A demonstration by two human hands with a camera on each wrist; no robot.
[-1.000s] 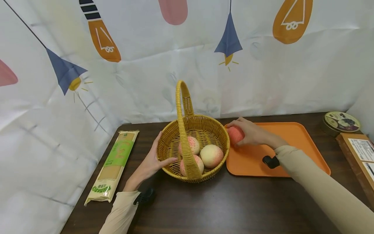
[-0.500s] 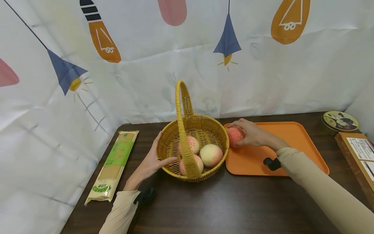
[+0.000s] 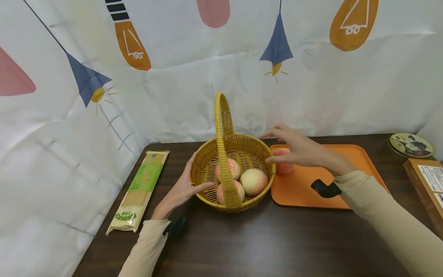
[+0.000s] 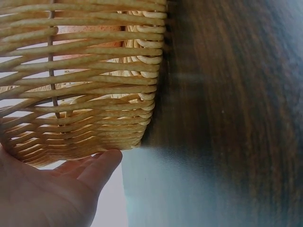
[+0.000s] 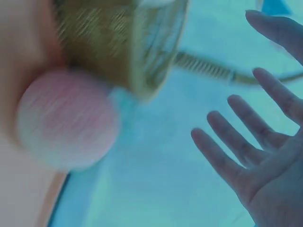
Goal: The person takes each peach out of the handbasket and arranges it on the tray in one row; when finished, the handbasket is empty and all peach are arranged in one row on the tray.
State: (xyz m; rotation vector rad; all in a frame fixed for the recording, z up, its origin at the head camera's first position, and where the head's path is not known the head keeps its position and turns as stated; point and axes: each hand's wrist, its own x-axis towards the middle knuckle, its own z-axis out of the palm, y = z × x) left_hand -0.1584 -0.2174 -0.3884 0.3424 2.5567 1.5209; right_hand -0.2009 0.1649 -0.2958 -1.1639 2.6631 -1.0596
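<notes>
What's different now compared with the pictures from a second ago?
The right hand has let go of the round pinkish-red peach and lifted clear of it, fingers spread. That peach remains on the orange rectangular tray, beside the round yellow wicker basket. The left hand still touches the basket's side, and the three round cream-and-pink peaches inside lie as they did.

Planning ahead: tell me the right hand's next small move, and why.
I'd likely move the right hand to the pale peach in the basket: that hand is open and empty, the pink peach sits on the orange tray, and the left hand rests against the basket.
</notes>
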